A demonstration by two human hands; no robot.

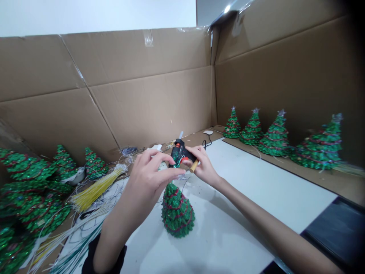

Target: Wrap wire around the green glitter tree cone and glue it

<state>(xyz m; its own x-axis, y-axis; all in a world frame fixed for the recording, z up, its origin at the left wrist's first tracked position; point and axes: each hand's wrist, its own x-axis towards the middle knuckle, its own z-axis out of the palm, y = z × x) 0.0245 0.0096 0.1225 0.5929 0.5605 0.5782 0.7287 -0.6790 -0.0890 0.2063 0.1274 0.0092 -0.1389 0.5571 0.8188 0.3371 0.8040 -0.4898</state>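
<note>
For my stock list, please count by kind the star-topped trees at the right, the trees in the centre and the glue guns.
Star-topped trees at the right: 4
Tree in the centre: 1
Glue gun: 1
Total: 6

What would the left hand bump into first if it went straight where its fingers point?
Probably the black glue gun that the right hand holds. The left hand points across toward it, but depth is hard to judge here, so they might already be touching.

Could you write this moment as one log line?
left hand: near green tree, grip unclear | right hand: holding glue gun | right side: star-topped trees
</note>
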